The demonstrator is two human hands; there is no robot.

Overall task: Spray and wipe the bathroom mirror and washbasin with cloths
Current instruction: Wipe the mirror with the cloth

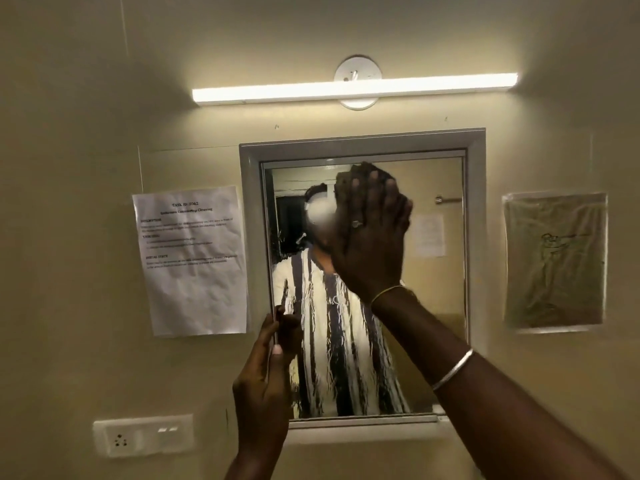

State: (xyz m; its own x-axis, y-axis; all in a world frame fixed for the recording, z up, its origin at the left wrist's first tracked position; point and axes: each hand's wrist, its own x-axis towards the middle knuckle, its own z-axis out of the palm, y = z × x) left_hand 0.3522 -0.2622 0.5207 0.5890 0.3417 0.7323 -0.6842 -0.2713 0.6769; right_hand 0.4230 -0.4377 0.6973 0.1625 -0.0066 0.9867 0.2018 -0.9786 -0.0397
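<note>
The mirror (433,289) hangs in a grey frame on the beige wall and reflects a person in a striped shirt. My right hand (370,237) lies flat against the upper middle of the glass, fingers straight and pointing up. A dark cloth (343,187) shows just past its fingertips and left side, pressed under the palm. My left hand (266,375) grips the mirror's lower left edge, thumb on the front and fingers curled round the side. The washbasin and any spray bottle are out of view.
A lit tube lamp (353,87) runs above the mirror. A printed paper sheet (194,261) is stuck to the wall on the left, a plastic sleeve (554,261) on the right. A white socket and switch plate (143,438) sits at lower left.
</note>
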